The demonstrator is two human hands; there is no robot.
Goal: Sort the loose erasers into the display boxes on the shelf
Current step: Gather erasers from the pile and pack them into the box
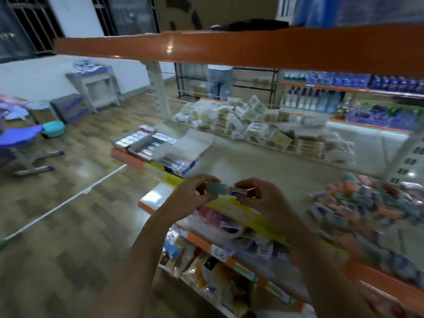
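My left hand (195, 193) pinches a grey-green eraser (216, 188) in front of the shelf edge. My right hand (259, 196) pinches a white eraser with a blue and red sleeve (239, 192), and the two erasers touch end to end. Open display boxes (160, 150) with rows of erasers sit at the left end of the shelf (263, 166), beyond my hands. A heap of loose erasers (367, 207) lies on the shelf at the right. The picture is blurred.
An orange upper shelf beam (229, 48) hangs overhead. A wire basket of white packets (263, 125) runs along the shelf's back. Packaged goods (206, 271) fill the lower shelves. A person (220, 83) stands beyond the rack. Tables and a stool stand at left.
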